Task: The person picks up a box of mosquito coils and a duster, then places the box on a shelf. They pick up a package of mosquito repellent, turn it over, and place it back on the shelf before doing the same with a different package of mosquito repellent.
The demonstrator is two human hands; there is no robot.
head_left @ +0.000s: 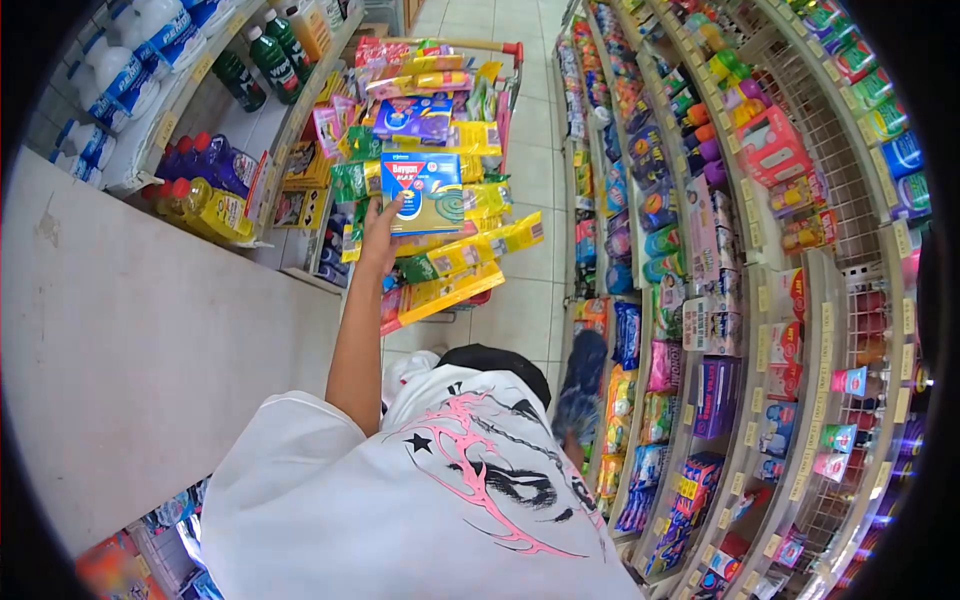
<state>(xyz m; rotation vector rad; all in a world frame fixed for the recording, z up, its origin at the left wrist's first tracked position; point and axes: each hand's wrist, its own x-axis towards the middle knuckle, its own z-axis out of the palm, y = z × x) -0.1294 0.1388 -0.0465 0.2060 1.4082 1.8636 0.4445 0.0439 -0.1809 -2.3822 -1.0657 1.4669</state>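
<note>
My left hand (381, 228) grips the lower left corner of a blue and green Baygon box (425, 185), its front facing up. Under and around the box are yellow and green packets (475, 245) heaped on a shopping cart with a red-ended handle (485, 46). A blue and purple box (415, 118) lies just beyond the held one. Beside my white printed shirt, a small blurred patch of skin shows at the right; my right hand's fingers cannot be made out. A blurred dark blue shape (584, 375) is just above that patch.
Shelves of bottles (275, 55) stand on the left, above a pale panel (150, 330). Long shelves of colourful packets (655, 200) run along the right. A tiled floor (525, 180) shows between the cart and the right shelves.
</note>
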